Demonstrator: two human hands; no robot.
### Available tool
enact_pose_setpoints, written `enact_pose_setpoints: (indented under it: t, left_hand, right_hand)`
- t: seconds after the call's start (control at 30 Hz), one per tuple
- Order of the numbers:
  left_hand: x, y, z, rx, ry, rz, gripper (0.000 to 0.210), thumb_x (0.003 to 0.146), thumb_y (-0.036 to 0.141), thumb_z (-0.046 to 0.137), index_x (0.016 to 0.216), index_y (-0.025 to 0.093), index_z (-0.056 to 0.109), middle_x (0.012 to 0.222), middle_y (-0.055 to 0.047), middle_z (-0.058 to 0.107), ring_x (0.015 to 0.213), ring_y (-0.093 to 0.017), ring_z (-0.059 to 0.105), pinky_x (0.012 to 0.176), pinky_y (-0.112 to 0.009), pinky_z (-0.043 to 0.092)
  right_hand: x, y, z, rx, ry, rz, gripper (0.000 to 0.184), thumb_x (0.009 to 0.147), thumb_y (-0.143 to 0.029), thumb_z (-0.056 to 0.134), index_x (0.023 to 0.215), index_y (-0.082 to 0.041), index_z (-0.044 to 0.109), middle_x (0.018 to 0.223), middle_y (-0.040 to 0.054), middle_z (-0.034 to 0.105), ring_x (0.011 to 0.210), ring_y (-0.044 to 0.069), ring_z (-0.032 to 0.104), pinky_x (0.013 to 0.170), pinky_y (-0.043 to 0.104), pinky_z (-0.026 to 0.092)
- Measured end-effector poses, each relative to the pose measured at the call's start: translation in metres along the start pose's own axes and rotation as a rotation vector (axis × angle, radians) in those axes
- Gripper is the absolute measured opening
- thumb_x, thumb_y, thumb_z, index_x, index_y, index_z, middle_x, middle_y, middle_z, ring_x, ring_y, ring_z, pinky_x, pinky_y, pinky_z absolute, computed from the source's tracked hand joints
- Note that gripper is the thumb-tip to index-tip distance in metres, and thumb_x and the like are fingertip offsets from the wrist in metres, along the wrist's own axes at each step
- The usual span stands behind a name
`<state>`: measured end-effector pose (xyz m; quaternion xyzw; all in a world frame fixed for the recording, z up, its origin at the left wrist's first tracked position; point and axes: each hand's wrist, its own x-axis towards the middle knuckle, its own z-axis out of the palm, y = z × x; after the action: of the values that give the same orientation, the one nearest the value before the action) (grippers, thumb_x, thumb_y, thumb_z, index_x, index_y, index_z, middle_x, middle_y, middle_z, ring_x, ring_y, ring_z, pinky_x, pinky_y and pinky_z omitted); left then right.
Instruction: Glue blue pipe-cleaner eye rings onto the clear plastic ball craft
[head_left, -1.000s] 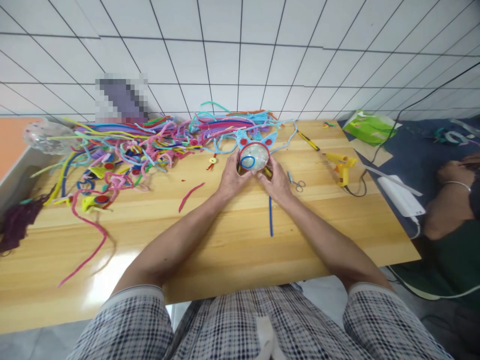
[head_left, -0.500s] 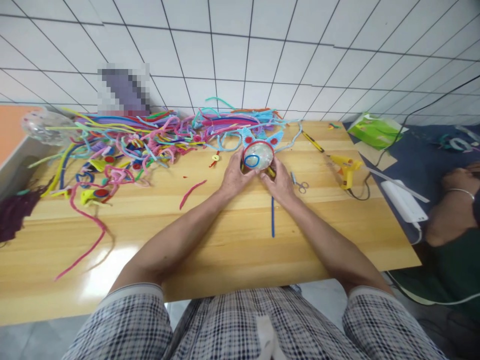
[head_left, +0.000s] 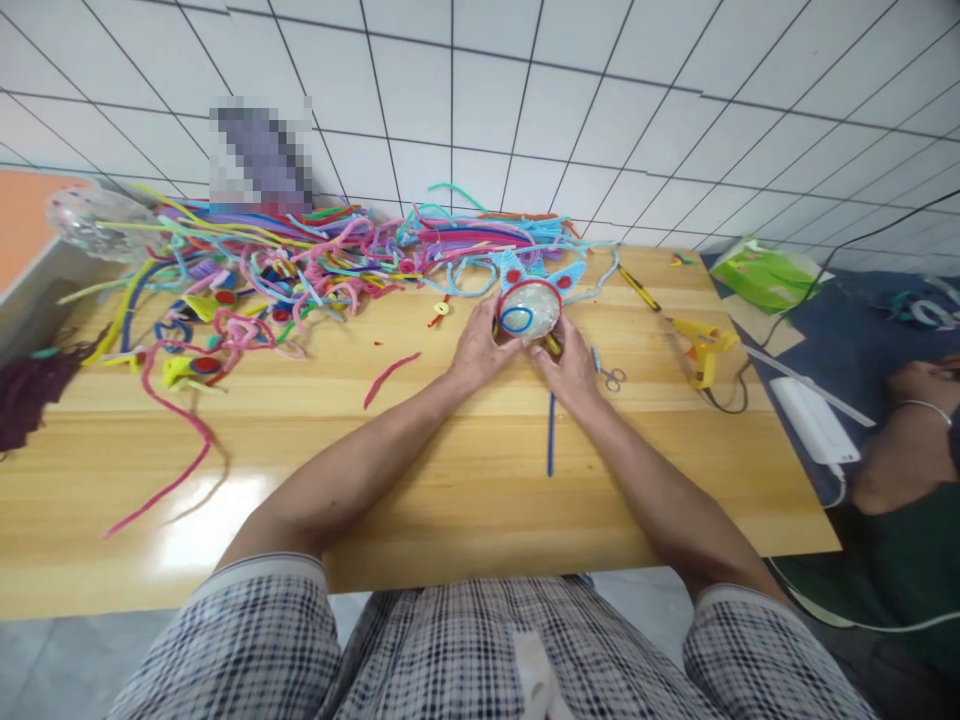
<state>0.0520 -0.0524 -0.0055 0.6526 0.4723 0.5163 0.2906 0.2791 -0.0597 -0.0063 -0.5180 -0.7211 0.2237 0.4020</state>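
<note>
Between my two hands is a clear round ball (head_left: 534, 304) ringed by a red pipe cleaner, with a blue pipe-cleaner loop (head_left: 517, 320) on its front. Two light blue ear shapes (head_left: 568, 277) with red centres stand up from its top. My left hand (head_left: 478, 345) wraps the ball's left side; my right hand (head_left: 568, 358) grips it from the lower right. Something yellow and dark shows beneath the ball, mostly hidden. A straight blue pipe cleaner (head_left: 551, 435) lies below my right hand, and small scissors (head_left: 613, 378) rest just right of it.
Heaped pipe cleaners (head_left: 315, 265) run along the tiled wall. At the right are a yellow glue gun (head_left: 703, 350), a utility knife (head_left: 639, 288), a green packet (head_left: 765, 275) and a white power strip (head_left: 814, 420). Another person's arm (head_left: 911, 450) is at the far right. A red pipe-cleaner piece (head_left: 391, 379) lies left.
The camera view has shifted slightly, so the table's contents sit a little further right. Both hands keep the same hold on the ball.
</note>
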Motion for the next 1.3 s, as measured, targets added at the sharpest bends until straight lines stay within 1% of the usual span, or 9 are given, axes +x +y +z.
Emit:
enact_pose_setpoints:
  t: [0.33, 0.53, 0.7, 0.77, 0.83, 0.93, 1.03, 1.13, 1.3]
  left_hand:
    - [0.001, 0.001, -0.001, -0.003, -0.006, 0.032, 0.099, 0.092, 0.054, 0.098, 0.173, 0.026, 0.049, 0.174, -0.021, 0.063, 0.167, -0.042, 0.059, 0.139, -0.063, 0.051]
    - [0.002, 0.002, -0.001, 0.005, -0.002, 0.046, 0.099, 0.092, 0.051, 0.098, 0.173, 0.023, 0.048, 0.173, -0.024, 0.064, 0.166, -0.043, 0.06, 0.14, -0.064, 0.049]
    - [-0.003, 0.005, 0.0, -0.047, 0.007, 0.028, 0.107, 0.095, 0.062, 0.093, 0.181, 0.027, 0.039, 0.185, -0.023, 0.05, 0.174, -0.045, 0.051, 0.142, -0.065, 0.046]
    - [-0.004, 0.006, 0.0, -0.088, 0.014, 0.011, 0.096, 0.104, 0.067, 0.081, 0.182, 0.03, 0.038, 0.189, -0.02, 0.047, 0.175, -0.042, 0.05, 0.144, -0.065, 0.044]
    - [-0.003, 0.004, -0.003, -0.107, 0.006, 0.006, 0.078, 0.114, 0.068, 0.065, 0.18, 0.031, 0.044, 0.187, -0.017, 0.051, 0.175, -0.038, 0.05, 0.147, -0.062, 0.041]
    - [0.0, 0.0, -0.006, -0.101, -0.015, 0.003, 0.07, 0.119, 0.071, 0.052, 0.175, 0.029, 0.053, 0.182, -0.014, 0.059, 0.175, -0.034, 0.051, 0.149, -0.056, 0.038]
    - [0.003, -0.004, -0.007, -0.122, -0.019, -0.014, 0.071, 0.117, 0.072, 0.055, 0.173, 0.027, 0.055, 0.18, -0.016, 0.061, 0.173, -0.037, 0.054, 0.148, -0.058, 0.04]
    - [0.003, -0.005, -0.008, -0.152, -0.024, -0.037, 0.072, 0.116, 0.07, 0.059, 0.172, 0.026, 0.057, 0.18, -0.017, 0.062, 0.172, -0.038, 0.055, 0.146, -0.06, 0.041]
    - [0.004, -0.001, -0.01, -0.157, -0.03, -0.048, 0.068, 0.114, 0.06, 0.061, 0.171, 0.024, 0.058, 0.178, -0.017, 0.064, 0.171, -0.036, 0.055, 0.146, -0.058, 0.04]
  right_hand:
    - [0.0, 0.002, 0.002, -0.008, 0.016, -0.022, 0.085, 0.096, -0.05, 0.081, 0.174, -0.03, 0.056, 0.159, 0.0167, 0.078, 0.146, 0.043, 0.077, 0.126, 0.074, 0.063]
    - [0.0, -0.001, 0.001, -0.015, 0.004, -0.008, 0.084, 0.1, -0.052, 0.081, 0.176, -0.029, 0.054, 0.161, 0.0178, 0.077, 0.147, 0.043, 0.076, 0.129, 0.073, 0.061]
    - [0.0, -0.005, -0.002, 0.0, -0.016, -0.014, 0.081, 0.104, -0.058, 0.08, 0.176, -0.033, 0.054, 0.158, 0.015, 0.079, 0.148, 0.041, 0.075, 0.129, 0.071, 0.062]
    - [0.0, -0.005, -0.002, 0.007, -0.016, -0.018, 0.082, 0.102, -0.058, 0.081, 0.175, -0.033, 0.055, 0.16, 0.0152, 0.079, 0.147, 0.042, 0.076, 0.129, 0.073, 0.061]
    - [-0.001, -0.003, -0.002, 0.018, -0.013, -0.018, 0.084, 0.1, -0.057, 0.081, 0.176, -0.031, 0.054, 0.163, 0.0164, 0.077, 0.148, 0.043, 0.076, 0.13, 0.074, 0.06]
    - [-0.002, -0.001, 0.0, 0.047, -0.001, -0.022, 0.092, 0.1, -0.055, 0.079, 0.182, -0.03, 0.045, 0.169, 0.0179, 0.073, 0.151, 0.042, 0.075, 0.131, 0.074, 0.058]
    - [-0.001, 0.002, 0.001, 0.031, 0.004, -0.033, 0.095, 0.101, -0.053, 0.078, 0.185, -0.032, 0.041, 0.17, 0.0176, 0.072, 0.151, 0.041, 0.075, 0.13, 0.073, 0.059]
    - [0.0, 0.004, 0.0, 0.009, -0.006, -0.043, 0.093, 0.1, -0.049, 0.08, 0.184, -0.033, 0.044, 0.166, 0.0163, 0.075, 0.147, 0.041, 0.076, 0.127, 0.072, 0.062]
    - [0.001, 0.006, -0.001, 0.001, 0.002, -0.059, 0.093, 0.098, -0.045, 0.081, 0.183, -0.032, 0.047, 0.161, 0.0156, 0.078, 0.145, 0.04, 0.077, 0.125, 0.07, 0.064]
